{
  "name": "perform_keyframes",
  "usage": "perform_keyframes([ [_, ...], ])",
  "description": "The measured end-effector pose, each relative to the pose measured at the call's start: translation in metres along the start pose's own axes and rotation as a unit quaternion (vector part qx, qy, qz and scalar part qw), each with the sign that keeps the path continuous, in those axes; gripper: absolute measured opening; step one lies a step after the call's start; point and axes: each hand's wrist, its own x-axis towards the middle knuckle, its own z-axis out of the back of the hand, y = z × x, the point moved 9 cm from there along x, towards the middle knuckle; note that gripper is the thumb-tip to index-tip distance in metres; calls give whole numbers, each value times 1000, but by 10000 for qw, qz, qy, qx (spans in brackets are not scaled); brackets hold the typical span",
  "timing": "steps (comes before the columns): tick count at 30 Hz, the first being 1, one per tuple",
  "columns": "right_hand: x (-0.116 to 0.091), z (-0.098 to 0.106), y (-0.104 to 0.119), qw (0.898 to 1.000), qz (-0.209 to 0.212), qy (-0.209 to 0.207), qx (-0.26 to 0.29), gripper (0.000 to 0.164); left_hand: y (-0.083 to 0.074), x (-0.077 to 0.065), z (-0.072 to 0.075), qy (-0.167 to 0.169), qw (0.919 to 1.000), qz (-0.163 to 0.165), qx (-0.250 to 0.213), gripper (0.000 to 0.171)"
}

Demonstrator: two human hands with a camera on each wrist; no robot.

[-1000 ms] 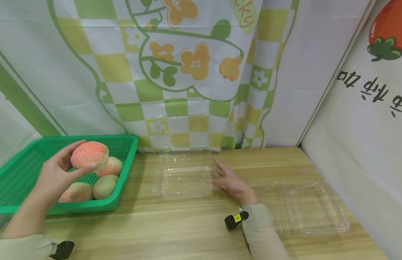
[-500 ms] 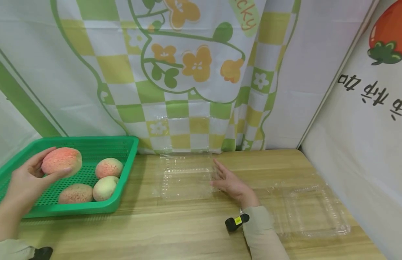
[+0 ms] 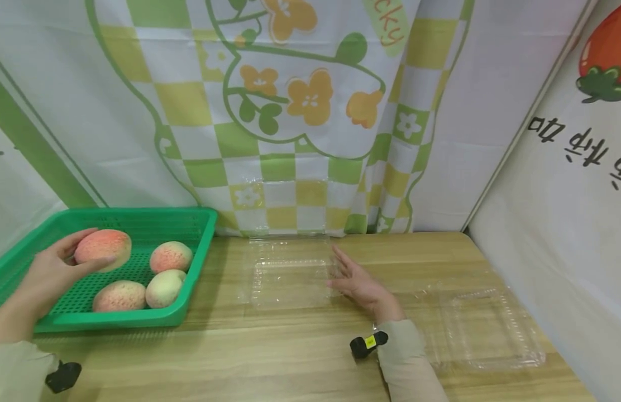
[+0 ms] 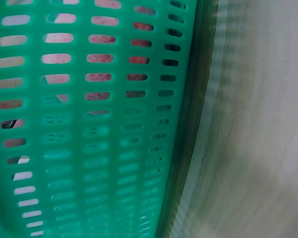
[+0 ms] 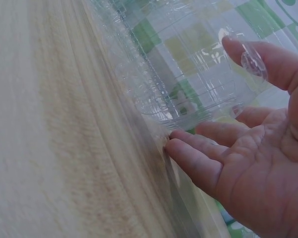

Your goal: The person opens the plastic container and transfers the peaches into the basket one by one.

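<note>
My left hand [image 3: 51,271] grips a pink and cream peach [image 3: 104,248] between thumb and fingers, above the left part of a green slotted basket [image 3: 195,268]. Inside the basket's right part lie a reddish peach [image 3: 171,257], a pale peach [image 3: 165,288] and a speckled peach [image 3: 120,296]. My right hand [image 3: 361,285] is at the right edge of an opened clear plastic box [image 3: 290,282], its fingers extended. In the right wrist view, the thumb is by a clear tab [image 5: 253,62] of the box. The left wrist view shows mainly the basket's wall [image 4: 104,134], with reddish fruit behind its slots.
Another clear plastic box [image 3: 483,326] lies opened at the right of the wooden table [image 3: 250,357]. A checked, flowered cloth [image 3: 300,145] hangs behind the table's back edge, behind the raised lid of the nearer box. White walls stand on both sides.
Holding the peach, my left hand has moved left over the basket, then slightly back right. My right hand has stayed at the box's edge.
</note>
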Motion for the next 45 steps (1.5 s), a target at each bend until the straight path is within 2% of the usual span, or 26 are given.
perform_keyframes([
  [7, 1, -4, 1, 10000, -61, -10, 37, 94, 1, 8, -10, 638, 9979, 26, 126, 90],
  [13, -1, -1, 2, 9998, -87, -125, 103, 95, -2, 15, -25, 1139, 9934, -70, 68, 90],
  [21, -1, 1, 3, 10000, -27, -70, 9, 94, -2, 23, -34, 1446, 9890, -121, 287, 87],
  [30, -1, 0, 1, 9999, -85, -63, 44, 93, 9, 22, -43, 1898, 9814, 151, 249, 88],
  [42, -3, 0, 1, 9999, -120, -75, 7, 92, 15, 23, -52, 2275, 9724, 297, 432, 92],
  [45, -3, 0, 2, 9999, -101, -84, -5, 92, 14, 24, -54, 2247, 9724, 247, 577, 93],
])
